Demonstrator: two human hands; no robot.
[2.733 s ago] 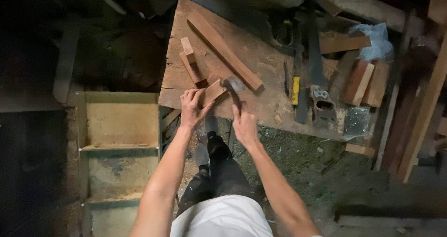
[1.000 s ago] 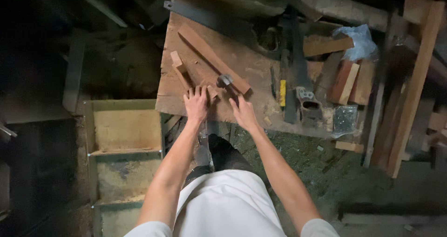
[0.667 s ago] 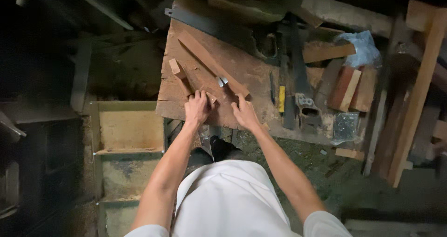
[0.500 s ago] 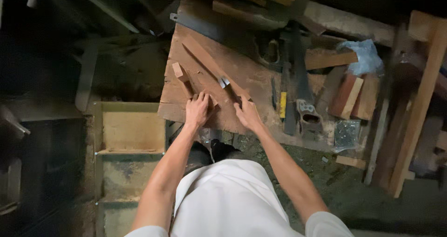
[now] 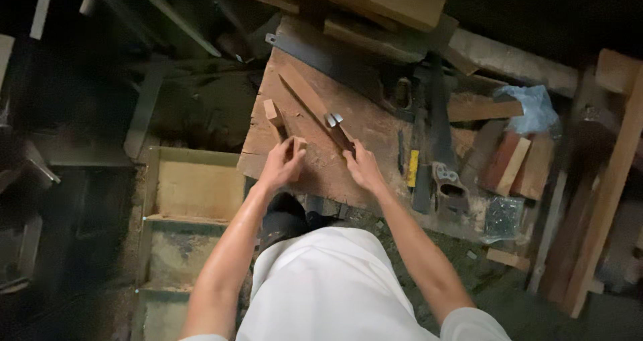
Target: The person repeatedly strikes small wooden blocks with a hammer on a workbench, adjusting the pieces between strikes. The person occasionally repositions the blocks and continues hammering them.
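Nearest me, my left hand (image 5: 281, 165) curls around a small wood block (image 5: 297, 145) on the workbench (image 5: 375, 130); my right hand (image 5: 364, 169) grips a hammer (image 5: 337, 127) (head resting on the long batten (image 5: 305, 99)). Farther right: a clear bag of nails (image 5: 502, 217), then crumpled blue plastic (image 5: 534, 108).

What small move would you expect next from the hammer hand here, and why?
Probably a short downward tap. The right hand grips a hammer whose head sits just beyond the small wood block that the left hand steadies on the wooden work board; whether a nail is there cannot be told.
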